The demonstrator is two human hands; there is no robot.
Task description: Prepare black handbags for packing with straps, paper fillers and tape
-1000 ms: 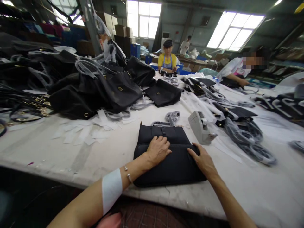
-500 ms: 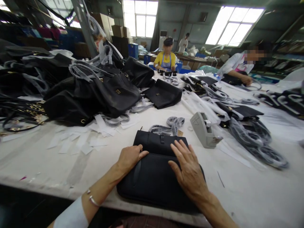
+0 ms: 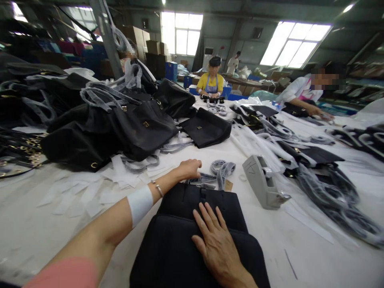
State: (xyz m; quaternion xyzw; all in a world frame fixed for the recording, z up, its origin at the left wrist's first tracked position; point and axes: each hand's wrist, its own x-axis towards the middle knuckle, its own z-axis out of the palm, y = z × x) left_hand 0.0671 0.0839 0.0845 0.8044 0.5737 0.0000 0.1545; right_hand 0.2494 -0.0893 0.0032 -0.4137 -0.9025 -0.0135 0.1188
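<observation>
A black handbag (image 3: pixel 168 248) lies flat before me, its narrower upper section pointing away. My right hand (image 3: pixel 217 244) rests palm down on it, fingers stretched out just below a small strap loop. Beyond the bag's far edge, my left hand (image 3: pixel 191 169) is closed, its fingers curled; what they hold, if anything, is hidden. Close to that hand, handles wrapped in clear plastic (image 3: pixel 225 172) lie coiled on the table, a small brown tag (image 3: pixel 228 185) next to them.
A grey tape dispenser (image 3: pixel 259 182) stands right of the bag. White paper strips (image 3: pixel 90 188) lie scattered at left, before a heap of black bags (image 3: pixel 135 128). More bags with wrapped handles (image 3: pixel 318 154) fill the right. Co-workers sit across the white table (image 3: pixel 315 256).
My left hand has left the bag's left side and reached forward past its far edge. My right hand has slid to the bag's middle, and the bag sits closer to me.
</observation>
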